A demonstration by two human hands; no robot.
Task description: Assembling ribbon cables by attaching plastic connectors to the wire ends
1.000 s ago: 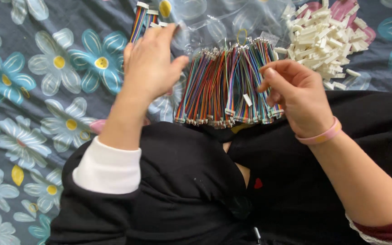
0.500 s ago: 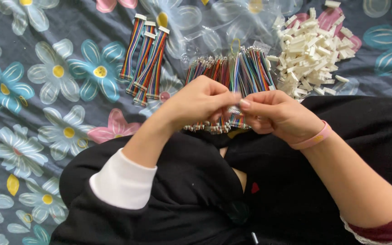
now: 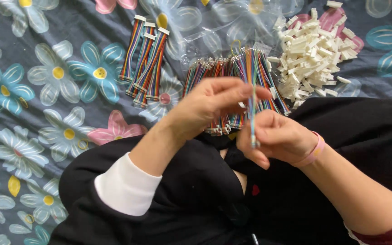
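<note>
your fingers point(image 3: 250, 90) pinch a thin strand of coloured wires point(image 3: 252, 115) between them: in the head view, your left hand point(image 3: 209, 104) closes its fingertips on the strand near its upper part, while your right hand point(image 3: 275, 138) is curled around the lower part, with the strand's end poking out just below your thumb. the strand stands nearly upright between the two hands, which sit close together above your lap. both hands are closed in a grip, neither one slack.

just behind your hands lies a fanned bundle of loose rainbow wires point(image 3: 232, 72), spread on a clear plastic bag point(image 3: 214, 31) that rests on the flowered cloth point(image 3: 46, 90). the strand you hold rises in front of this bundle. to the right of the bundle, touching its edge, is a heap of small white plastic connectors point(image 3: 314, 54). to the left, well apart from your hands, three finished ribbon cables point(image 3: 144, 61) lie side by side on the cloth, each with a white connector at its far end.

your right wrist wears a pink band point(image 3: 314, 152). your left forearm shows a white cuff point(image 3: 125, 183) under a black sleeve, and black clothing point(image 3: 196, 195) covers your lap beneath both hands.
</note>
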